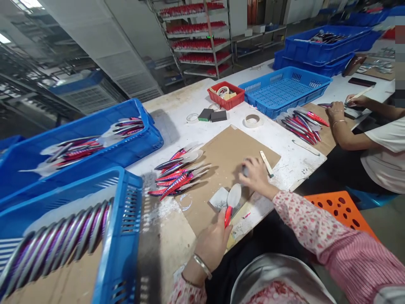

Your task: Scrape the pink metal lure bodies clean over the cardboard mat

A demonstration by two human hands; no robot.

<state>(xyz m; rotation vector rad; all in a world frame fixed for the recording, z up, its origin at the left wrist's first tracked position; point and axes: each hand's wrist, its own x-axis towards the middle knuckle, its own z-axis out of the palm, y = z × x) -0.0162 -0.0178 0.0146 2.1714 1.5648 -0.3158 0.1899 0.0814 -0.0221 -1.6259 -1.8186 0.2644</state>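
My left hand (212, 241) is closed round a red fishing lure (228, 216), whose pale oval lip (234, 195) points away from me. Under that lip lies a small grey-white sheet (219, 198) on the brown cardboard (236, 147). My right hand (257, 176), slightly blurred, is curled over a small grey object (245, 170) just above the cardboard; its kind is not clear. Beside the right hand rests a knife-like tool with a cream handle (266, 162). A pile of red, purple and silver lures (177, 177) lies at the cardboard's left edge.
Blue crates of lures (126, 211) stand at left. Further back are a tape roll (252, 121), dark sanding blocks (212, 115), a red basket (232, 101) and a blue tray (286, 86). At right, a co-worker's hands (337, 110) work beside another lure pile (302, 122).
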